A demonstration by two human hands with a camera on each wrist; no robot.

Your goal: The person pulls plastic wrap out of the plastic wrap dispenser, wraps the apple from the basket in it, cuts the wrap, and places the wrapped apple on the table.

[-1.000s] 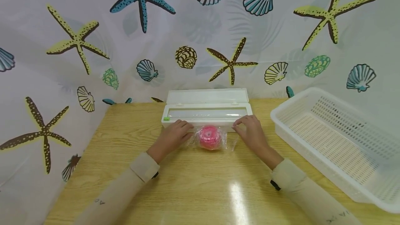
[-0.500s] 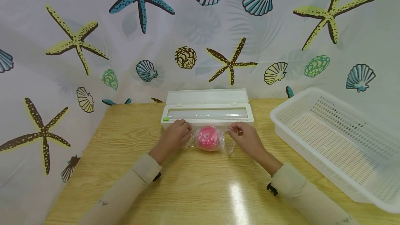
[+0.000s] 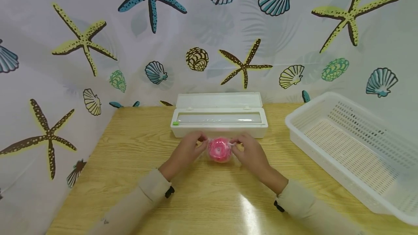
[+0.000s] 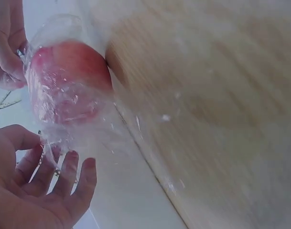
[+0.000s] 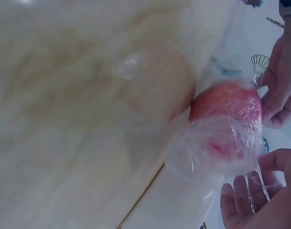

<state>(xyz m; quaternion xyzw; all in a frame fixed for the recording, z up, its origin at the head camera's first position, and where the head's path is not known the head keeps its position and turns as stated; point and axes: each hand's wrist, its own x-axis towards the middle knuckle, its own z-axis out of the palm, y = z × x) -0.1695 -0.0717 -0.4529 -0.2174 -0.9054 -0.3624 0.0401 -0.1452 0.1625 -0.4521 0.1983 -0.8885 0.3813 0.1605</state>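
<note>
A round pinkish-red fruit, apple-like with a dimple on top (image 3: 219, 150), sits on the wooden table under clear cling film (image 4: 60, 134). At its left side my left hand (image 3: 186, 151) pinches the film between thumb and forefinger, the other fingers loosely bent. On the right, my right hand (image 3: 252, 154) pinches the film's other side in the same manner. Both wrist views show the film gathered and wrinkled over the fruit (image 5: 226, 107), with loose film hanging at the sides. Just behind stands a white cling film dispenser (image 3: 218, 131), its lid raised.
Inside the dispenser lies a roll of film (image 3: 218, 118), with a green slider (image 3: 175, 123) at the left end of its front edge. A white perforated plastic basket (image 3: 333, 171) stands to the right. A shell-and-starfish patterned cloth (image 3: 209, 28) hangs behind the table (image 3: 202, 198).
Both hands have drawn inward and slightly nearer, bringing the film's sides up against the fruit. The fruit has shifted slightly away from the dispenser, whose front now shows more.
</note>
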